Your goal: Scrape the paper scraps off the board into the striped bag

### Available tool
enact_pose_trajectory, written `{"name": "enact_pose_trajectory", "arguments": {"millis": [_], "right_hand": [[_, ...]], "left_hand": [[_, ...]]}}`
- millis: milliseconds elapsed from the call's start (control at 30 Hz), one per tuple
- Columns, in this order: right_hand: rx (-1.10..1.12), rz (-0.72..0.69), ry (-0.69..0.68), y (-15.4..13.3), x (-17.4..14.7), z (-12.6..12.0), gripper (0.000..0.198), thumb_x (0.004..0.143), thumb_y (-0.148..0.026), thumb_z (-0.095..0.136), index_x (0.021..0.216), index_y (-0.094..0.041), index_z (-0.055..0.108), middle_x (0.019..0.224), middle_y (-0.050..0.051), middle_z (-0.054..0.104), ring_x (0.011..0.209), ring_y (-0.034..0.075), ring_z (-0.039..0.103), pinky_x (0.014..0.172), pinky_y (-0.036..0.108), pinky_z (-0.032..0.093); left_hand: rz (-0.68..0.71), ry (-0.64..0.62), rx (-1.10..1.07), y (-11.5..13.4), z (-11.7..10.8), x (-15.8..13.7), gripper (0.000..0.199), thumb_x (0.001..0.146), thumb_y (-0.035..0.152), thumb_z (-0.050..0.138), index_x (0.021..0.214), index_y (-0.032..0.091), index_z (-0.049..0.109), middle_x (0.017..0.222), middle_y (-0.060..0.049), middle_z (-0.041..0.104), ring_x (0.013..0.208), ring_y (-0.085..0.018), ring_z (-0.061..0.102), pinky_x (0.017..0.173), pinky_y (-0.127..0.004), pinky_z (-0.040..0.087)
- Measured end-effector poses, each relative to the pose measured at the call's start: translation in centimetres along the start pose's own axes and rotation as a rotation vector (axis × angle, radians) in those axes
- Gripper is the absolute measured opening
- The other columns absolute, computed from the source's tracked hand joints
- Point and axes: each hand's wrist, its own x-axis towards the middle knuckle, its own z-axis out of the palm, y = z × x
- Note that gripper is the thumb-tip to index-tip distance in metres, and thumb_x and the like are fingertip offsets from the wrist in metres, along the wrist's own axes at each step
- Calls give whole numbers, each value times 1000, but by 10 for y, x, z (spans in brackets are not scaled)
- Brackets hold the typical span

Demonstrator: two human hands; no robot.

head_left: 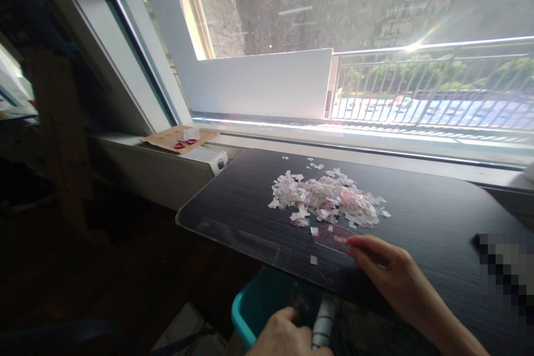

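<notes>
My right hand (386, 267) pinches a thin, translucent pink plastic piece (327, 237) with a rounded edge, held low over the dark table. Its far edge is close to a heap of small white and pinkish paper scraps (325, 197). Two loose scraps lie near the piece, one of them a small white square (314, 260) closer to the table edge. Below the table edge, my left hand (286, 336) has its fingers curled around a whitish cylinder (324, 320) with dark bands. That hand is beside a teal bin (242, 311), whose inside is mostly dark.
The dark wood-grain table (233, 200) stands against a window sill. Red-handled scissors (186, 143) lie on brown paper (161, 139) at the left, near a white radiator (208, 158). A pixelated dark object (504, 267) is at the right. Beyond the glass is a railing (434, 89).
</notes>
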Motion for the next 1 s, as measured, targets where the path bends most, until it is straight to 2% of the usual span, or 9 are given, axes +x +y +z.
{"name": "enact_pose_trajectory", "arguments": {"millis": [167, 367, 500, 667, 833, 1000], "right_hand": [[42, 42, 59, 3, 3, 1, 27, 77, -38, 59, 85, -18, 76, 82, 5, 77, 71, 21, 71, 65, 26, 56], [79, 32, -8, 3, 3, 4, 28, 79, -39, 59, 87, -18, 76, 78, 5, 76, 68, 18, 69, 62, 24, 54], [29, 24, 65, 5, 4, 3, 29, 79, -40, 59, 86, -18, 76, 80, 5, 76, 68, 19, 68, 61, 24, 53], [89, 38, -36, -1, 3, 2, 27, 79, -39, 59, 86, -18, 76, 75, 5, 76, 68, 19, 69, 61, 24, 54], [50, 25, 64, 1, 8, 4, 27, 78, -38, 60, 85, -18, 76, 78, 5, 76, 68, 19, 69, 63, 25, 54], [105, 46, -5, 2, 4, 0, 25, 78, -38, 61, 84, -19, 76, 78, 4, 77, 72, 20, 70, 65, 25, 55]], "left_hand": [[6, 56, 30, 1, 2, 1, 36, 73, 38, 74, 61, 22, 44, 47, 10, 53, 33, -10, 35, 45, -28, 26], [0, 67, 47, -1, 0, 1, 40, 72, 38, 76, 60, 21, 42, 44, 10, 52, 32, -10, 34, 46, -28, 26], [19, 28, 21, -1, 2, 1, 36, 79, 38, 70, 62, 21, 43, 45, 9, 53, 33, -9, 33, 47, -27, 26], [18, 15, 35, 1, 2, 1, 37, 79, 39, 70, 63, 21, 43, 45, 9, 52, 32, -9, 36, 46, -28, 26], [11, -2, 26, 1, 0, 1, 36, 75, 38, 73, 63, 22, 44, 47, 9, 53, 31, -10, 36, 44, -28, 25], [15, 5, 51, 0, -2, 1, 39, 76, 40, 72, 62, 21, 41, 45, 9, 52, 30, -10, 37, 45, -28, 26]]}}
